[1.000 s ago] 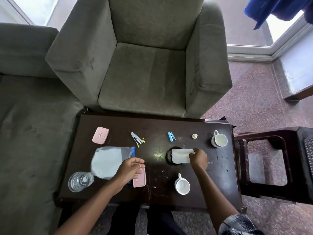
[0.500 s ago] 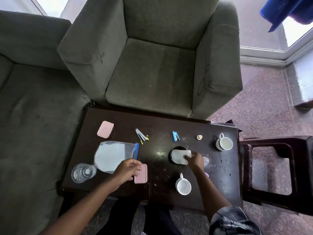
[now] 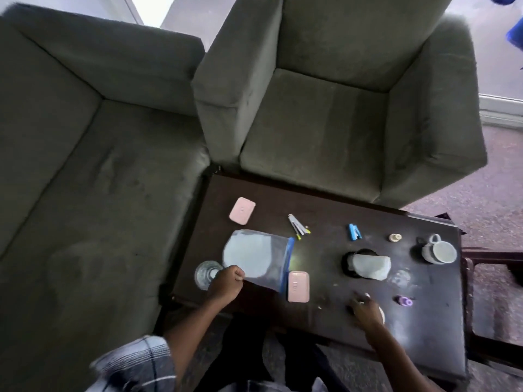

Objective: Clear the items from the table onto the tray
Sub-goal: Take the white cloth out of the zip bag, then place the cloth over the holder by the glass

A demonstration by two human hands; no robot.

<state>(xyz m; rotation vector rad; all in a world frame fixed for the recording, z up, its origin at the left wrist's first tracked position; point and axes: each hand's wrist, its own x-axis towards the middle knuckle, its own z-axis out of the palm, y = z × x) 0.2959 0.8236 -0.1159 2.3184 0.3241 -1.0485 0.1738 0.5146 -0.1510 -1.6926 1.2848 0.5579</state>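
The clear plastic zip bag with a blue seal strip [image 3: 271,258] lies towards the left end of the dark wooden desk [image 3: 334,199]. It holds one pale round flat disc [image 3: 247,254]. The left hand [image 3: 227,282] has its fingers curled and pinches the bag's near left corner. Just left of that hand stands one clear drinking glass [image 3: 204,274]; I cannot tell what is in it.

There are two pink rounded rectangular cases. The far pink case [image 3: 242,210] lies beyond the bag, and the near pink case [image 3: 298,287] lies against the bag's seal end.

Along the far side lie one bundle of white sticks with yellow tips [image 3: 298,226], one blue clip [image 3: 354,232] and one small cream cap [image 3: 394,237].

One black round coaster [image 3: 345,263] carries a white folded cloth [image 3: 370,266].

There are two white handled cups. The far white cup [image 3: 438,250] is at the right end. The near white cup [image 3: 382,314] is mostly hidden under the right hand [image 3: 365,309]. That hand is blurred, so I cannot tell whether it grips.

One small purple cap [image 3: 404,300] lies to the right of that hand.

A grey-green armchair [image 3: 339,123] stands beyond the desk, and a matching sofa [image 3: 85,151] stands to its left.
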